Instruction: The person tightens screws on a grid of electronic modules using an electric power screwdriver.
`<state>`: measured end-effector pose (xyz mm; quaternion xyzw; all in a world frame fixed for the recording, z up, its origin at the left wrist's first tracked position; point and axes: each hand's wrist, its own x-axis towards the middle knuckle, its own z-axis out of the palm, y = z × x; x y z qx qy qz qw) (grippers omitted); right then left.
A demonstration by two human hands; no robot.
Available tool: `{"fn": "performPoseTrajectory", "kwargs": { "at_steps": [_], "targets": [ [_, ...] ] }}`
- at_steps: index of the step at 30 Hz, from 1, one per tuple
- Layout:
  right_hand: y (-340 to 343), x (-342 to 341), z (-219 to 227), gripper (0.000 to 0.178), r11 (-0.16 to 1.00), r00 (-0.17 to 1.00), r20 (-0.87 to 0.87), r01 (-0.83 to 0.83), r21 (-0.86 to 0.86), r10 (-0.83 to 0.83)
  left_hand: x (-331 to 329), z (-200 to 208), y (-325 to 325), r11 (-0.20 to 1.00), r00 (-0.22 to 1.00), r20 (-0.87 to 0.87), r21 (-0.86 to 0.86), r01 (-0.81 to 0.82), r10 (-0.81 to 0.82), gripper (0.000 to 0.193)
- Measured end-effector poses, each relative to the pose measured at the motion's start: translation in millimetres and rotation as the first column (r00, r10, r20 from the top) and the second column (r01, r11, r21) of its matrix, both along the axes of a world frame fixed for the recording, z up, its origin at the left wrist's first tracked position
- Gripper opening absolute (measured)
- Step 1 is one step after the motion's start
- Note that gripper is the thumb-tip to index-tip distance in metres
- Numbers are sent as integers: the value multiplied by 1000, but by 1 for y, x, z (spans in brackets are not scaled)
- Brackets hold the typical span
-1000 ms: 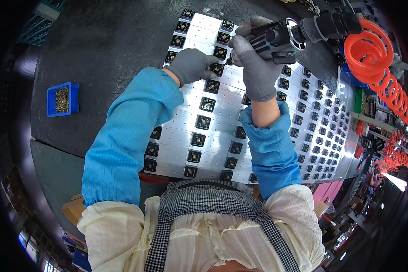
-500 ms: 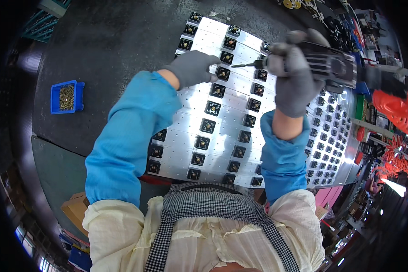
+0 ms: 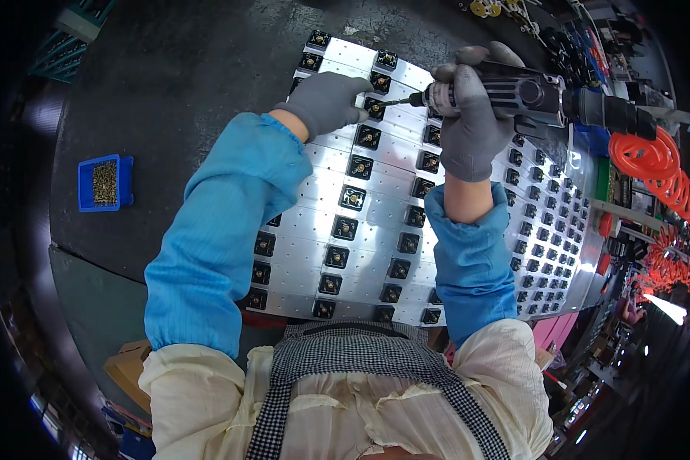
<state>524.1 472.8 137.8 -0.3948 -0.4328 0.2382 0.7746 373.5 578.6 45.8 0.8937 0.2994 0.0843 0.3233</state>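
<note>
My right hand [image 3: 474, 126] in a grey glove is closed around a dark powered screwdriver [image 3: 517, 96] held sideways. Its long thin bit [image 3: 397, 102] points left, and the tip meets a small black square block [image 3: 375, 109] with a brass-coloured centre. Just left of that block is my left hand [image 3: 326, 103], also gloved in grey. Its thumb and forefinger are apart, with the fingertips close to the block's left side; whether they touch it I cannot tell. The block sits in a column of similar blocks on silvery perforated metal strips [image 3: 314, 180].
A blue bin [image 3: 129, 184] of small brass-coloured screws stands on the dark table [image 3: 176, 69] at left. More strips with rows of black blocks [image 3: 540, 230] lie at right. A red coiled hose [image 3: 644, 157] hangs beyond the screwdriver. A cardboard box [image 3: 126, 364] is at lower left.
The screwdriver has moved left and its bit tip now meets a block. My left hand has shifted slightly. The strips and the blue bin appear a little lower and further left.
</note>
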Motion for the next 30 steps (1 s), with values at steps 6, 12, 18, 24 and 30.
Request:
{"fn": "performPoseTrajectory", "kwargs": {
  "at_steps": [6,12,18,24,30],
  "targets": [
    [0,8,-9,46,999,998,64,20,-49,-17,18,-7,2,998,986,-162,24,54,-49,49],
    [6,2,-11,48,999,999,-35,41,-11,-42,11,-21,5,993,993,-80,69,93,-88,48],
    [10,-1,-6,47,976,971,-109,206,-72,-213,15,-15,4,997,987,-141,-38,71,-76,49],
    [6,18,-5,39,984,990,1,-143,-104,144,19,-11,6,995,983,-165,-65,71,-81,49],
    [20,1,-3,41,952,940,222,-209,-222,258,9,-13,8,993,993,-95,-102,64,-73,50]
  ]
}}
